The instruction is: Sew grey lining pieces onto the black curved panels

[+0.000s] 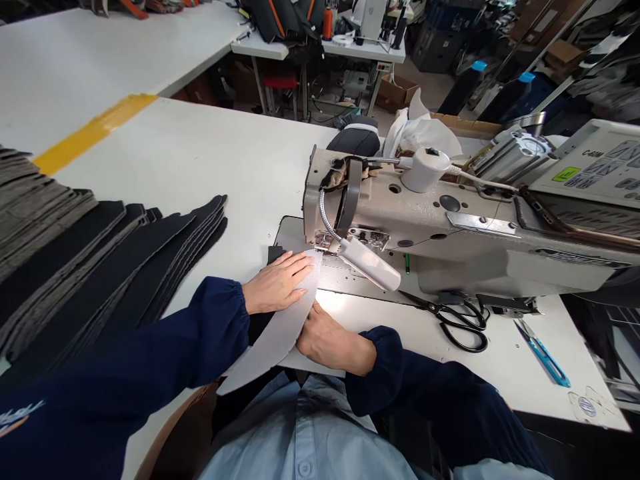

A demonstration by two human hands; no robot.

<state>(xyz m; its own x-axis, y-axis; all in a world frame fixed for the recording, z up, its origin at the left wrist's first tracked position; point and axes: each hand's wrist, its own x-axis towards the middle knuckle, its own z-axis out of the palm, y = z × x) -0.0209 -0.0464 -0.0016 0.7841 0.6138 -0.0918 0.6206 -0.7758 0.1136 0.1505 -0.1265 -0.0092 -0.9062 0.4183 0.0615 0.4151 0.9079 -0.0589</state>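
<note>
A curved light-grey fabric piece point(273, 340) runs from under the needle area of the sewing machine point(365, 200) down toward my lap. My left hand point(280, 283) lies flat on its upper part, fingers stretched out toward the machine. Dark material shows beneath the piece at its left. My right hand point(325, 337) grips the right edge of the piece, its fingers curled and the fingertips partly hidden. A white lamp point(370, 263) on a bent metal neck lights the spot beside my hands. The needle itself is hidden.
Stacked dark fabric pieces point(165, 267) cover the table's left side. Black scissors point(457, 320) and blue thread snips point(545, 357) lie to the right. Yellow tape point(95, 133) crosses the white table point(210, 147). A brown box point(395, 93) stands on the floor behind.
</note>
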